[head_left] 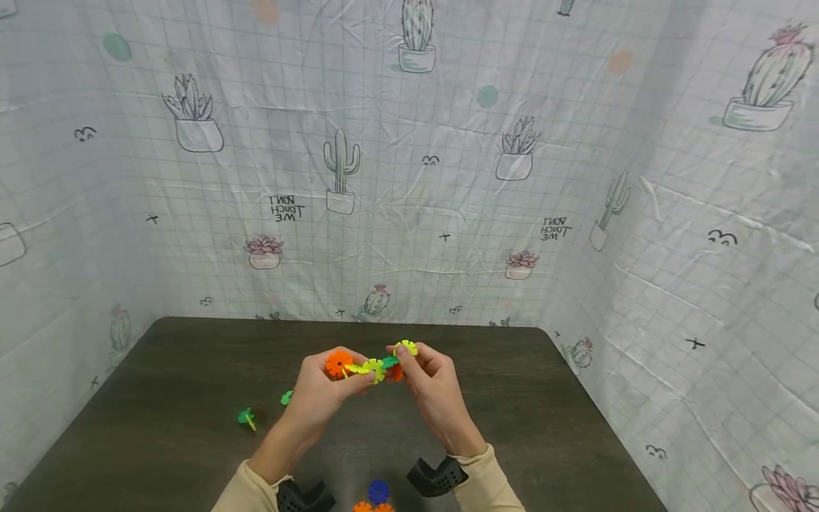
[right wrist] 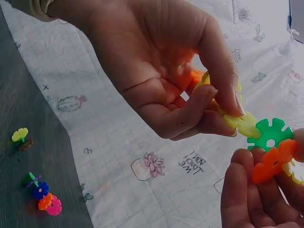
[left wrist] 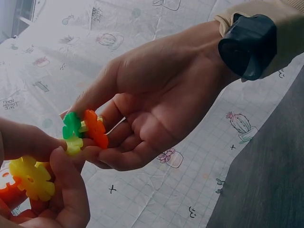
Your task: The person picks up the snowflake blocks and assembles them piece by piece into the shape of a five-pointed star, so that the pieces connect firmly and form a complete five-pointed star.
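In the head view, both hands are raised over the table around a chain of notched flower-shaped plastic discs. My left hand [head_left: 313, 398] grips the left part, with an orange disc [head_left: 338, 363] and a yellow disc [head_left: 374, 370]. On the other end, my right hand [head_left: 436, 402] pinches a green disc [right wrist: 271, 135] with an orange disc [right wrist: 274, 160] and another yellow one [head_left: 406, 348] beside it. A pale yellow disc [right wrist: 241, 123] under the left thumb meets the green disc's edge in the right wrist view. Fingers partly hide the chain.
On the dark table [head_left: 160, 384] lies a green and yellow joined piece [head_left: 247, 418]; a green disc [head_left: 286, 397] shows beside the left wrist. Nearer the person are a blue disc [head_left: 379, 491] and orange discs [head_left: 362, 507]. A patterned cloth [head_left: 409, 249] surrounds the table.
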A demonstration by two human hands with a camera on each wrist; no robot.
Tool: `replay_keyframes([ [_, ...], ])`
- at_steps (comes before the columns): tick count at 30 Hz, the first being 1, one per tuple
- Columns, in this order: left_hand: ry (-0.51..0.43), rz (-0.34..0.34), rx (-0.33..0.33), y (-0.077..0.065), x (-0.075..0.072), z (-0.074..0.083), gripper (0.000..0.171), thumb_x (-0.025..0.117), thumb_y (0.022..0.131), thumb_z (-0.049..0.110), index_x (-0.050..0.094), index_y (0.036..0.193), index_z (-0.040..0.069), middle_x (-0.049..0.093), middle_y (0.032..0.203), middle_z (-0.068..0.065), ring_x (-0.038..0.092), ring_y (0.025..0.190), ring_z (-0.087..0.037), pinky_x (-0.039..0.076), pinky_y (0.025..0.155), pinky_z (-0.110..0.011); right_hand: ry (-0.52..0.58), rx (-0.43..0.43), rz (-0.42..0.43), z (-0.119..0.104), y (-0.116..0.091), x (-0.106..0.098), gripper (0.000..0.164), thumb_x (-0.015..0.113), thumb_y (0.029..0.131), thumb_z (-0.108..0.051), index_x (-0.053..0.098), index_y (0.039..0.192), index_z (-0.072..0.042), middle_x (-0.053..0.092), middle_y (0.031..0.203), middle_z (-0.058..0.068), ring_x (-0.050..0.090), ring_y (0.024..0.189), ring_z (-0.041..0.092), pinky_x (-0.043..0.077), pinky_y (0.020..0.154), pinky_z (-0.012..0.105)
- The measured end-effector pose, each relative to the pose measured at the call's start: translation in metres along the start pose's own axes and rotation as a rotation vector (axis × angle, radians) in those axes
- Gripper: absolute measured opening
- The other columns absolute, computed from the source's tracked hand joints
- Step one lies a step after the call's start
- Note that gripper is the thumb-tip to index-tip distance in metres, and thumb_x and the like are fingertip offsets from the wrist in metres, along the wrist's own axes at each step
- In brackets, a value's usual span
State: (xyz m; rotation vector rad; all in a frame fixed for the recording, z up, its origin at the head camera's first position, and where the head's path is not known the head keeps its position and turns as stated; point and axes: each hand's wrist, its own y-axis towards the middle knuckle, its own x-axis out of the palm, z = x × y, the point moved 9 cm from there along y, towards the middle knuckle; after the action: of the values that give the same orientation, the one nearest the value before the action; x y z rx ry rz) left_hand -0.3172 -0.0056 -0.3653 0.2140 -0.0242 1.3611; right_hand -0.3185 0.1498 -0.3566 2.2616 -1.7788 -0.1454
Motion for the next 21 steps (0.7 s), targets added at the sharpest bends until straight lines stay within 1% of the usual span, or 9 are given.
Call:
replay_keyframes([
  [5,0.016,-0.001,0.007,0.0,-0.004,0.002,0.023,0.078,0.085,0.001,0.068,0.103,-0.01,0.071,0.095,-0.006,0.067,0.08,-0.017,0.059,0.073,-0.029,-0.035,0.016,0.004,0.003,0.0,0.0,0.03,0.057,0.106,-0.026,0.066,0.116,0.001,0.069,0.115,0.003,0.069,0.09,0.012,0.058,0.09,0.03],
  [11,0.021,-0.012,-0.001,0.0,-0.006,0.003,0.024,0.077,0.085,0.0,0.067,0.104,-0.012,0.07,0.094,-0.009,0.067,0.079,-0.017,0.059,0.072,-0.028,-0.022,0.054,-0.02,0.009,0.002,0.004,0.03,0.056,0.106,-0.028,0.067,0.115,-0.001,0.07,0.113,0.002,0.068,0.09,0.012,0.058,0.087,0.029],
  [13,0.031,-0.01,-0.008,0.0,-0.006,0.002,0.024,0.078,0.086,0.002,0.068,0.104,-0.011,0.07,0.096,-0.01,0.068,0.081,-0.018,0.06,0.073,-0.029,-0.023,0.069,-0.024,0.01,0.002,0.004,0.031,0.057,0.106,-0.029,0.066,0.116,-0.001,0.069,0.115,0.004,0.068,0.092,0.013,0.058,0.089,0.03],
  [15,0.049,-0.018,-0.009,0.0,-0.004,0.002,0.025,0.078,0.087,0.005,0.068,0.105,-0.008,0.069,0.099,-0.011,0.069,0.084,-0.019,0.061,0.075,-0.029,-0.018,0.081,-0.024,0.011,0.003,0.002,0.035,0.057,0.105,-0.03,0.065,0.116,0.003,0.068,0.118,0.005,0.068,0.094,0.014,0.058,0.09,0.031],
  [17,0.069,-0.027,-0.014,0.0,-0.002,0.001,0.026,0.079,0.088,0.009,0.067,0.107,-0.005,0.069,0.101,-0.012,0.07,0.087,-0.022,0.061,0.077,-0.029,-0.019,0.09,-0.02,0.011,0.003,0.0,0.034,0.057,0.105,-0.03,0.065,0.115,0.002,0.067,0.118,0.006,0.068,0.094,0.014,0.058,0.09,0.03],
  [20,0.09,-0.057,-0.021,0.0,0.002,0.0,0.029,0.079,0.089,0.015,0.067,0.111,-0.001,0.068,0.105,-0.013,0.071,0.09,-0.024,0.061,0.079,-0.03,-0.017,0.094,-0.004,0.009,0.003,-0.004,0.036,0.058,0.105,-0.031,0.065,0.117,0.002,0.067,0.112,0.005,0.067,0.092,0.014,0.058,0.088,0.029],
  [21,0.095,-0.068,-0.028,0.001,0.003,0.0,0.03,0.079,0.09,0.016,0.067,0.113,0.001,0.069,0.106,-0.012,0.071,0.091,-0.023,0.061,0.08,-0.031,-0.023,0.093,0.0,0.008,0.003,-0.006,0.035,0.058,0.105,-0.031,0.065,0.118,0.001,0.067,0.11,0.004,0.067,0.091,0.014,0.058,0.087,0.03],
])
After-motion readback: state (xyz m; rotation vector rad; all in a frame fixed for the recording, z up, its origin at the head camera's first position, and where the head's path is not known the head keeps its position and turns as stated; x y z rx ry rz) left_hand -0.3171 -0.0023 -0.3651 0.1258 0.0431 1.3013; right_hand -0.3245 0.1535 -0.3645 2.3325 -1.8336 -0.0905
